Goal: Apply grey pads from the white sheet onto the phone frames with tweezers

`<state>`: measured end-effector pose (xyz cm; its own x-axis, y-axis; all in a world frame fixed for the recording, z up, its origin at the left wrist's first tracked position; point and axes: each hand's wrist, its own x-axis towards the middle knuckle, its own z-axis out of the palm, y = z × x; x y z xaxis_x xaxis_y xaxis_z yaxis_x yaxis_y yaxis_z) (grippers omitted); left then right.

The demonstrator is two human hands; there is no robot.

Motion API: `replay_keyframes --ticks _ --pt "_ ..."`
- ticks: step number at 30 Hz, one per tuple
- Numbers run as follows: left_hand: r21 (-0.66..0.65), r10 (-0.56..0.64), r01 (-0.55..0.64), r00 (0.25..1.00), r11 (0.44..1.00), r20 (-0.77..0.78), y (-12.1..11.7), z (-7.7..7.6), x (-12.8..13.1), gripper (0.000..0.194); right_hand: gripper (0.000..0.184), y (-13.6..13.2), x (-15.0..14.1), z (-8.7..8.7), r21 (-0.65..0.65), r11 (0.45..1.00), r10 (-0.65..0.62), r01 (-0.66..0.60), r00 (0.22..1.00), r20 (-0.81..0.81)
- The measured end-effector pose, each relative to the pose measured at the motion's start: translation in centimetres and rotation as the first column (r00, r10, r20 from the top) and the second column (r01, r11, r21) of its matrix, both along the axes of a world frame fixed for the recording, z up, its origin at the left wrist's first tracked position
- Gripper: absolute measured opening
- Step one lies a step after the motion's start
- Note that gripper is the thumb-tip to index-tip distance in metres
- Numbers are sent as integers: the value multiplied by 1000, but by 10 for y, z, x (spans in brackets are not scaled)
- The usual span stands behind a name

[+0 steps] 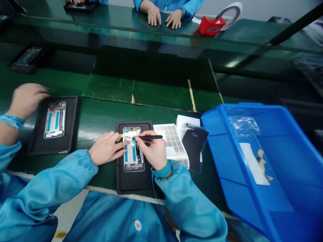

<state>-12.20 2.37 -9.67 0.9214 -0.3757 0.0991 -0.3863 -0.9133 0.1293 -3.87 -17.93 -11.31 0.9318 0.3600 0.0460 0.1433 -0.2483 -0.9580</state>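
The thumb and fingers of your right hand (151, 151) are clamped together on a slim black tool (152, 137), its tip pointing down at the upper end of a phone frame (133, 154). The fingers of your left hand (107, 148) lie extended and close together, their tips resting on the frame just beside the tool's tip. The frame lies lengthwise between your hands, with blue strips down its middle and a pale board across its top. It sits on a black mat (133, 181) on the green bench (93, 117). Just right of the mat lie a sheet of tan square pads (171, 143), a white box (185, 122), and a black film sheet (194, 151) in a clear sleeve. Farther right stands a blue plastic bin (242, 107), holding a crumpled clear bag (243, 126) and a white strip (252, 163). To your left, a second phone frame (55, 120) lies on another black mat (37, 141), with a co-worker's hand (26, 101) near its upper left corner. Across the bench, another co-worker's hands (164, 16) rest on the far surface, near a red tape dispenser (211, 25) and a roll of tape (230, 15).
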Motion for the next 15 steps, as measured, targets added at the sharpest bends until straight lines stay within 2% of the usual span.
replay_keyframes --ticks 2,7,12,15 --pt "16 22 -22 1000 1000 -2 -1 1 -1 35 13 0 0 1 3 1000 0 0 1000 9" --pt "-20 -24 23 999 1000 -35 1 6 -3 31 13 1 0 3 6 1000 3 -3 1000 6" --pt "49 48 -46 998 998 -49 -6 10 -1 39 13 1 1 1 6 1000 30 -30 999 30" --pt "44 36 -33 998 998 -58 -7 10 -1 39 13 0 2 1 20 1000 10 -11 999 38"
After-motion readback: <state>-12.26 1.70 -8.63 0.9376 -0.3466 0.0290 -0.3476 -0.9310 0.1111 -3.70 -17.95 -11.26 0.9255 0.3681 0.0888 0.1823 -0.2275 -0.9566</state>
